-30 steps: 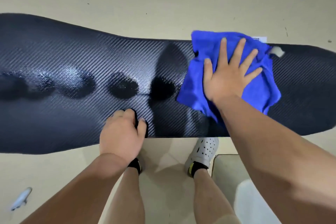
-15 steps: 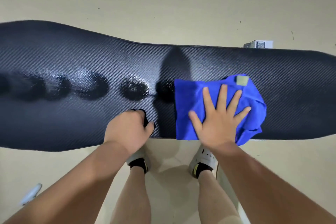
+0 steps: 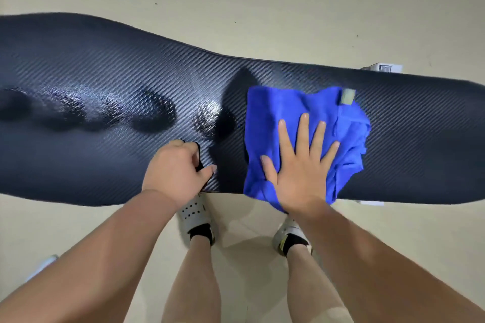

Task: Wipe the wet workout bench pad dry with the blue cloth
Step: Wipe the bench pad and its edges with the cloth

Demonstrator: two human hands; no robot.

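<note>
A long black bench pad point(image 3: 105, 73) with a woven texture stretches across the view. Glossy wet patches point(image 3: 86, 110) run along its middle on the left half. The blue cloth point(image 3: 275, 107) lies crumpled on the pad right of centre and reaches over the near edge; a pale tag point(image 3: 347, 96) shows at its far corner. My right hand point(image 3: 299, 165) presses flat on the cloth with fingers spread. My left hand point(image 3: 173, 170) rests on the pad near its front edge, fingers curled, just left of the cloth.
My two feet in white shoes point(image 3: 195, 215) stand on the beige floor under the pad's near edge. A small white box point(image 3: 385, 67) peeks out behind the pad's far edge at right. A pale object point(image 3: 42, 266) lies on the floor at lower left.
Over the last second my right hand dragged the cloth from the pad's far edge to its near edge, then held about there. My left hand stayed put.
</note>
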